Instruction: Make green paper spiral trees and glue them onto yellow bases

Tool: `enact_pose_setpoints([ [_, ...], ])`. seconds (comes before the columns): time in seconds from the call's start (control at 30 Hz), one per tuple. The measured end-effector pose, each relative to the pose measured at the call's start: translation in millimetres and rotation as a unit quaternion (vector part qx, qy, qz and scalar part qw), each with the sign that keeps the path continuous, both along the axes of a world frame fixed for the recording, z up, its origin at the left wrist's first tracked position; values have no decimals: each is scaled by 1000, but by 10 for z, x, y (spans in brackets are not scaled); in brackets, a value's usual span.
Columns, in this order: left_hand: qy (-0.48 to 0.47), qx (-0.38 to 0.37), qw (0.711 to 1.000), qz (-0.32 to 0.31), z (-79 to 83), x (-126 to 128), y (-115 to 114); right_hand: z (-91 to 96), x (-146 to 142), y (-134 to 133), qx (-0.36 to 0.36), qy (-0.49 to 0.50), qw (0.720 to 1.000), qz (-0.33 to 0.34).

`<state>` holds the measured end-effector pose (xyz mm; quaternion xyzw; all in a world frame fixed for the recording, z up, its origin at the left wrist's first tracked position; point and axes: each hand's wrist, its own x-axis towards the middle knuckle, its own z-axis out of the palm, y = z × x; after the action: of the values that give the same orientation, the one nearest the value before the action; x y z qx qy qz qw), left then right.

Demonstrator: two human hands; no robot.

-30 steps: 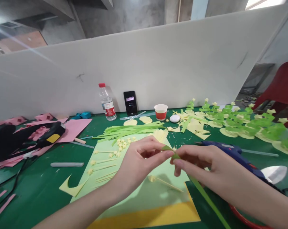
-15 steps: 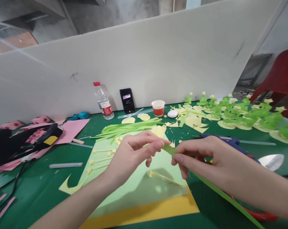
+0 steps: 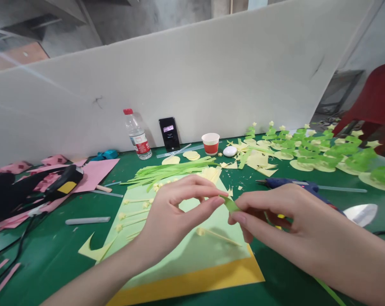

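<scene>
Both my hands meet over a light green paper sheet (image 3: 192, 250) that lies on a yellow sheet (image 3: 195, 282). My left hand (image 3: 176, 214) pinches one end of a green paper strip (image 3: 230, 205) between thumb and forefinger. My right hand (image 3: 275, 216) pinches the same strip just beside it; the rest of the strip trails under my right forearm toward the lower right. A yellow star on a stick (image 3: 216, 236) lies on the green sheet below my hands.
A blue glue gun (image 3: 294, 185) lies right behind my right hand. Cut green strips (image 3: 173, 171), star sticks (image 3: 133, 211), a water bottle (image 3: 135, 134), a phone (image 3: 169, 133), a red cup (image 3: 210, 143) and rows of green paper trees (image 3: 332, 155) fill the green table. Black tool (image 3: 29, 187) on pink paper at left.
My hands have drawn closer, and the visible bit of strip between them is shorter. The long tail has slid under my right forearm. The view shifted slightly.
</scene>
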<state>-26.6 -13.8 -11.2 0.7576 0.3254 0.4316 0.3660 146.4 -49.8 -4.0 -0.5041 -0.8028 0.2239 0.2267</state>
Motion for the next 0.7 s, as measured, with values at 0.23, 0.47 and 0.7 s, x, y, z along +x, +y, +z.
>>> enact_pose_setpoints([
  [0.23, 1, 42, 999, -1, -9, -3, -21, 50, 9, 26, -111, 138, 984, 24],
  [0.47, -23, 10, 999, -35, -8, -30, -35, 118, 43, 66, -240, 226, 944, 35],
  [0.7, -39, 5, 998, -49, -4, -9, -33, 162, 59, 68, -280, 221, 934, 28],
])
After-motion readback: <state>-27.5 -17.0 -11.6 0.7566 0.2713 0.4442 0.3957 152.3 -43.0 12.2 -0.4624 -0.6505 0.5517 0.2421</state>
